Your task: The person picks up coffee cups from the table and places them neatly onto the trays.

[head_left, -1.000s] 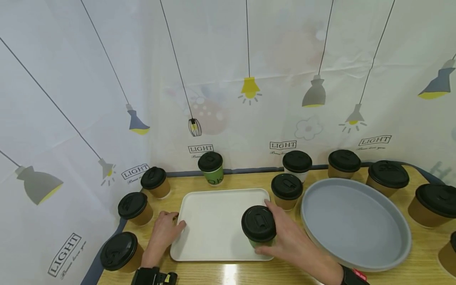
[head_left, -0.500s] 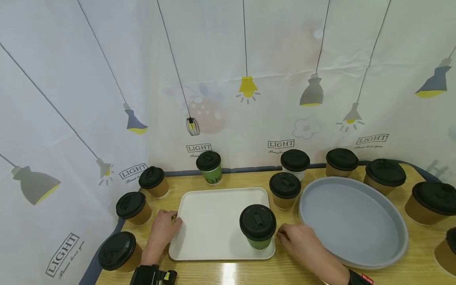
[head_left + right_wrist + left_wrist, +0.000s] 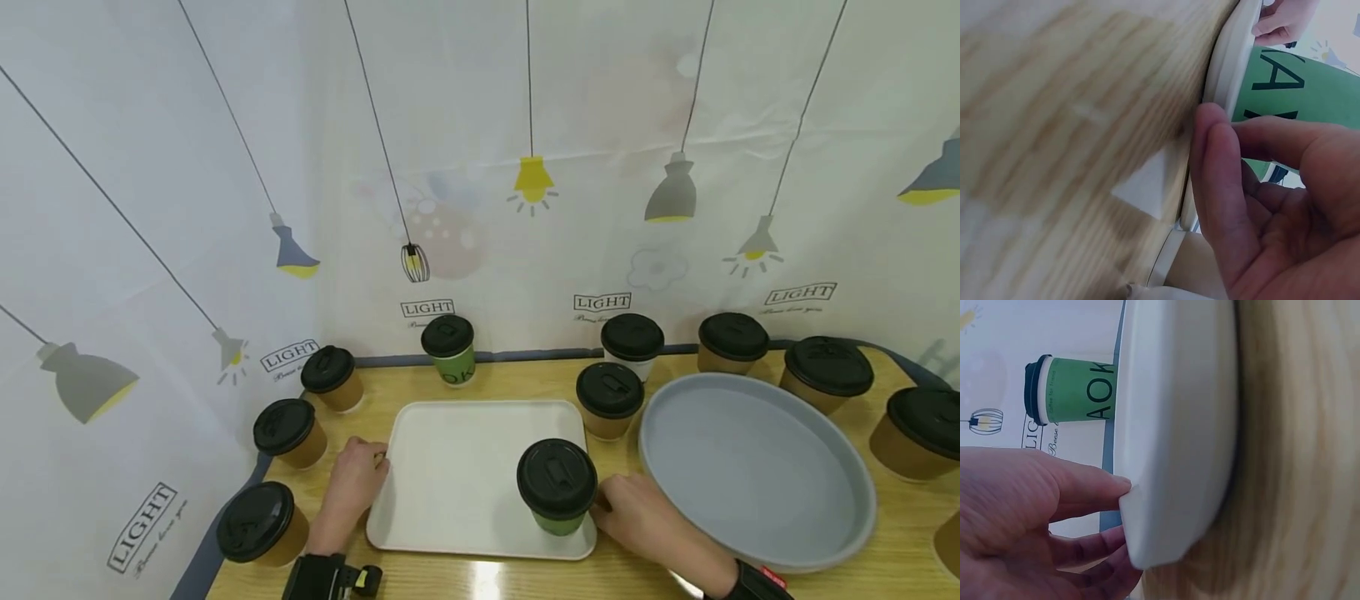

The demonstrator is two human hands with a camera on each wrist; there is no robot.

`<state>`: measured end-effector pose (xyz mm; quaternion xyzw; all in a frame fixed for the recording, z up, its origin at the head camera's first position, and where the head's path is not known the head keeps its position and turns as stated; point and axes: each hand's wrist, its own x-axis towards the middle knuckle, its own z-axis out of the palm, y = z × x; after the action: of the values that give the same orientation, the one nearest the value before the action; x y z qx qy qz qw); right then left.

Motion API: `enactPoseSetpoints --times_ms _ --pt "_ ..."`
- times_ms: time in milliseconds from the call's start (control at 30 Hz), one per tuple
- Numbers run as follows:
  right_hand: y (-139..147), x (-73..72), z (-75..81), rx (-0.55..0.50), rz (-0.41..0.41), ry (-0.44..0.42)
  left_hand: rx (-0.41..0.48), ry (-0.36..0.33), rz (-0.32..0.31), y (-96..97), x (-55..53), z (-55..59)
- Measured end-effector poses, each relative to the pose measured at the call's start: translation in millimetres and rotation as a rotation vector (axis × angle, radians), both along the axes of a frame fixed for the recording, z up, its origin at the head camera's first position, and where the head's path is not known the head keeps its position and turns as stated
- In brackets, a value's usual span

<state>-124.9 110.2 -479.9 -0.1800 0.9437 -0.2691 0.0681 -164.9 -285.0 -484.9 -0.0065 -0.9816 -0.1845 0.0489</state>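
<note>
A white rectangular tray carries one green paper cup with a black lid, upright near its right front corner. My left hand grips the tray's left edge; in the left wrist view the thumb lies on the rim and the fingers reach around the side. At the opposite edge, beside the cup, my right hand pinches the rim. The right wrist view shows its thumb at the rim and its fingertips along the outer underside. Part of the right fingers is hidden behind the cup in the head view.
Another green cup stands behind the tray. Brown lidded cups line the left side; several more, and a white one, stand right and back. A round grey-blue tray lies close to my right forearm. A printed cloth hangs behind.
My right hand let go of the green cup, moved right of the tray, then took hold of its right edge. The tray with the cup now looks slightly larger. The left hand stayed on its edge.
</note>
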Motion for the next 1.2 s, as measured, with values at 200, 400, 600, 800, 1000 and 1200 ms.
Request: enactPoseSetpoints --times_ms 200,400,600,800,1000,1200 --pt "12.3 3.3 0.7 -0.024 0.001 -0.080 -0.021 0.009 -0.006 9.8 1.9 1.1" --pt "21.3 4.7 0.1 -0.058 -0.011 -0.150 0.036 0.026 -0.019 14.4 -0.6 -0.8" --pt "20.6 4.9 -1.2 -0.080 -0.001 -0.169 0.152 0.003 0.066 10.5 -5.6 -3.9" --pt "20.3 5.9 -1.7 -0.087 0.008 -0.169 0.310 0.048 0.040 21.9 -29.4 7.1" --pt "18.1 5.9 -2.2 -0.077 0.003 -0.173 0.551 0.057 -0.010 46.0 -63.0 23.0" --pt "14.5 7.3 -2.3 -0.063 0.004 -0.164 0.676 0.064 0.040 66.7 -82.7 25.9"
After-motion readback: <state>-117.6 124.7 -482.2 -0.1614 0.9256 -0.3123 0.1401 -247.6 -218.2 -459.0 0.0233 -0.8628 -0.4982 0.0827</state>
